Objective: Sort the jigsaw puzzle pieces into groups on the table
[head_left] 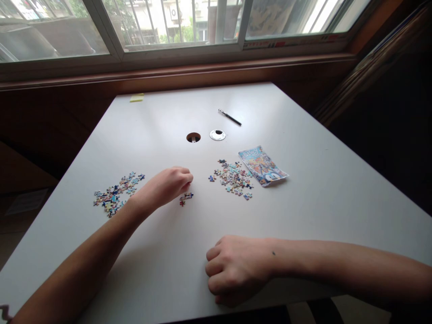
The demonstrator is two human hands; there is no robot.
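Observation:
Beside a small cluster of joined jigsaw pieces [186, 197] on the white table, my left hand [175, 181] is closed with its fingertips pinched downward. Whatever those fingers hold, if anything, is hidden behind the hand. My right hand [236, 265] rests as a loose fist near the table's front edge, with no object showing in it. Loose jigsaw pieces [234, 176] lie spread beyond the right hand. Another spread of jigsaw pieces [113, 196] lies left of my left hand, partly covered by the forearm. A crinkled picture sheet [261, 164] with cartoon print touches the right-hand pieces.
Toward the back of the white table [162, 121] are a round cable hole [193, 137], a silver hole cover [218, 134] and a black pen [230, 117]. A yellow sticky note [137, 97] lies at the far left corner. A window [182, 27] stands behind the table.

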